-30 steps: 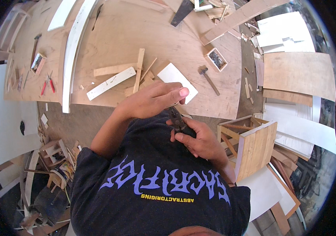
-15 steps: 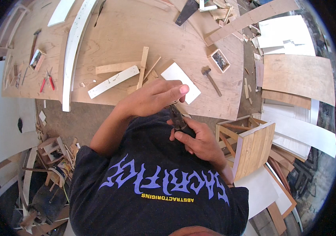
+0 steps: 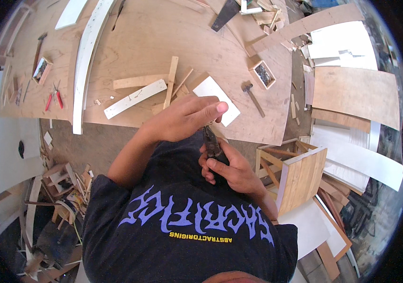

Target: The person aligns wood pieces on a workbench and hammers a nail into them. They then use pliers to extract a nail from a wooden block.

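My right hand (image 3: 233,166) is wrapped round dark pliers (image 3: 210,143) in front of my chest, their jaws pointing up and away from me. Just above the jaws, my left hand (image 3: 187,114) is closed, thumb stretched along the curled fingers. Whatever it pinches at the plier tips is too small and covered to make out. Beyond the left hand, a white rectangular board (image 3: 218,100) lies on the wooden worktable (image 3: 140,45). A hammer (image 3: 253,100) rests to its right, near a small wooden box of nails (image 3: 263,74).
Left of centre lie a white strip with nails (image 3: 135,98) and bare wood pieces. A long white board (image 3: 86,70) crosses the table. Red-handled pliers (image 3: 54,98) and another hammer (image 3: 38,50) lie farther left. A wooden stool (image 3: 300,177) stands at my right, beside stacked panels (image 3: 357,94).
The pliers have turned slightly more upright, and the right hand's fingers have shifted round their handles. My left hand stays almost where it was.
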Demonstrator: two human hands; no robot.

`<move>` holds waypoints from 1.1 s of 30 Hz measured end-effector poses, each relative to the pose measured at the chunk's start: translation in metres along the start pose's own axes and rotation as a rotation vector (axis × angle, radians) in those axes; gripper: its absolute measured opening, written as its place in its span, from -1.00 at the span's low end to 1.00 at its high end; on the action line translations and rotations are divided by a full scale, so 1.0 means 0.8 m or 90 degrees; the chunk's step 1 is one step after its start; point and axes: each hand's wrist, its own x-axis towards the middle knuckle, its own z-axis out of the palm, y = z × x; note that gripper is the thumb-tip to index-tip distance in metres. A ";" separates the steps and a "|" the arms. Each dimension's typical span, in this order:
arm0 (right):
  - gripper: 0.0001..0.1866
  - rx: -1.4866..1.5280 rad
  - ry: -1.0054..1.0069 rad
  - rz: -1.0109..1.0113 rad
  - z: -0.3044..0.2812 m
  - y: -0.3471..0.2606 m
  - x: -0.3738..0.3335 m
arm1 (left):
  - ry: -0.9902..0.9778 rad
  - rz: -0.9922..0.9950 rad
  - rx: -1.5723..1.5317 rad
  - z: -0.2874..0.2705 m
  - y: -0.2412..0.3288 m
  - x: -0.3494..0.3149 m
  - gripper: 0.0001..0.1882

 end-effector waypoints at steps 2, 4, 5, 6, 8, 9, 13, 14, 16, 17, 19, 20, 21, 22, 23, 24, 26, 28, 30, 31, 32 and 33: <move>-0.69 0.003 -0.003 0.005 0.000 0.001 0.002 | 0.005 0.012 0.004 -0.001 -0.003 0.001 -0.39; -0.70 0.001 -0.005 0.010 -0.001 0.002 0.005 | 0.012 0.011 0.011 -0.001 -0.002 0.001 -0.39; -0.70 -0.001 -0.005 0.011 -0.002 0.003 0.005 | 0.015 0.005 0.016 -0.001 0.001 0.000 -0.38; -0.69 -0.003 -0.005 0.012 -0.003 0.004 0.005 | 0.018 -0.002 0.021 0.000 0.003 -0.001 -0.38; -0.69 0.000 -0.007 0.010 -0.004 0.005 0.006 | 0.070 0.026 0.017 0.007 -0.002 0.000 -0.36; -0.70 0.005 -0.009 0.008 -0.004 0.005 0.006 | 0.095 0.040 0.015 0.010 -0.005 0.000 -0.34; -0.67 0.028 -0.009 0.014 -0.005 0.006 0.007 | 0.103 0.031 -0.003 0.014 -0.013 0.002 -0.35; -0.67 0.046 -0.014 0.009 -0.007 0.008 0.008 | 0.102 0.034 -0.008 0.014 -0.015 0.002 -0.36; -0.65 0.080 -0.025 -0.002 -0.010 0.014 0.010 | 0.088 0.030 -0.022 0.013 -0.020 0.002 -0.37; -0.64 0.083 -0.029 -0.003 -0.011 0.013 0.010 | 0.077 0.023 -0.029 0.010 -0.022 0.002 -0.37; -0.63 0.088 -0.037 -0.004 -0.013 0.009 0.011 | 0.046 0.029 -0.016 0.004 -0.020 0.002 -0.38; -0.64 0.118 -0.044 0.010 -0.013 0.006 0.011 | 0.026 0.040 0.005 0.000 -0.012 0.001 -0.39; -0.64 0.147 -0.051 0.024 -0.012 0.002 0.010 | 0.007 0.052 0.027 -0.003 -0.007 0.001 -0.39; -0.65 0.178 -0.057 0.038 -0.012 0.000 0.009 | 0.008 0.059 0.061 -0.002 -0.005 0.002 -0.40; -0.66 0.210 -0.074 0.055 -0.014 0.002 0.010 | 0.009 0.066 0.095 0.000 -0.004 0.004 -0.40; -0.67 0.242 -0.090 0.071 -0.018 0.007 0.012 | 0.010 0.073 0.129 0.001 -0.003 0.005 -0.40; -0.69 0.251 -0.103 0.097 -0.020 0.006 0.015 | 0.020 0.088 0.117 0.000 -0.002 0.008 -0.43; -0.71 0.206 -0.094 0.116 -0.014 0.001 0.019 | 0.030 0.089 0.120 -0.002 -0.001 0.009 -0.46; -0.67 -0.067 -0.020 0.024 -0.011 0.000 0.024 | 0.041 0.074 0.136 -0.007 0.002 0.007 -0.52; -0.65 -0.202 0.020 -0.022 -0.009 -0.001 0.025 | 0.052 0.074 0.144 -0.007 0.004 0.006 -0.54; -0.64 -0.344 0.095 -0.098 -0.009 0.005 0.028 | 0.062 0.074 0.152 -0.006 0.007 0.004 -0.57; -0.63 -0.485 0.171 -0.173 -0.012 0.014 0.032 | 0.072 0.074 0.160 -0.006 0.009 0.004 -0.59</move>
